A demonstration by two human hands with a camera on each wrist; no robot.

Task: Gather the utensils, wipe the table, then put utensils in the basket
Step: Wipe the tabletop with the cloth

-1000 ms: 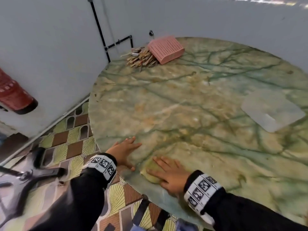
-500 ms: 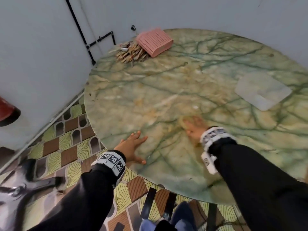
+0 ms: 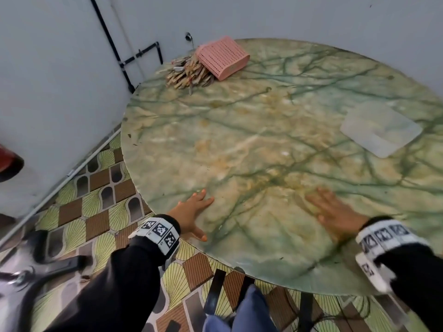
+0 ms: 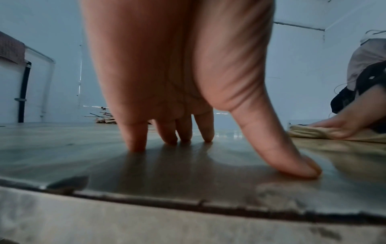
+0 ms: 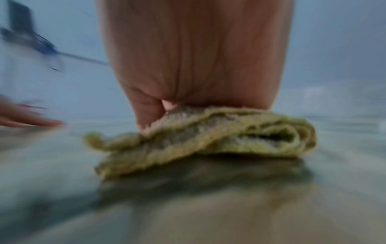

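Where the round green-veined tabletop [image 3: 263,144] met its near rim, two hands lay on it, well apart.

Left hand [image 3: 191,212]: flat near the left rim, fingers [image 4: 135,140] spread and straight, tips and thumb touching the stone; it held nothing.

Right hand [image 3: 335,214]: palm down toward the right, pressing a folded yellow-green cloth [image 5: 208,137] onto the tabletop. Fingers lay straight over the cloth in the head view. The right wrist view was blurred, so whether the thumb curled round the cloth's edge could not be told for sure; it seemed only to rest beside it.

Utensils [image 3: 189,74]: a loose heap at the far left edge of the tabletop, just beside the basket and touching its open end. Single pieces too small to tell apart.

Basket [image 3: 221,58]: pink, perforated, lying on its side at the far edge, next to the wall [image 3: 60,80].

Mat [image 3: 381,129]: a pale translucent rounded sheet, flat on the right part of the tabletop, well apart from hands and basket.

Floor [image 3: 96,212]: patterned tiles, brown and pale green, below the left rim.
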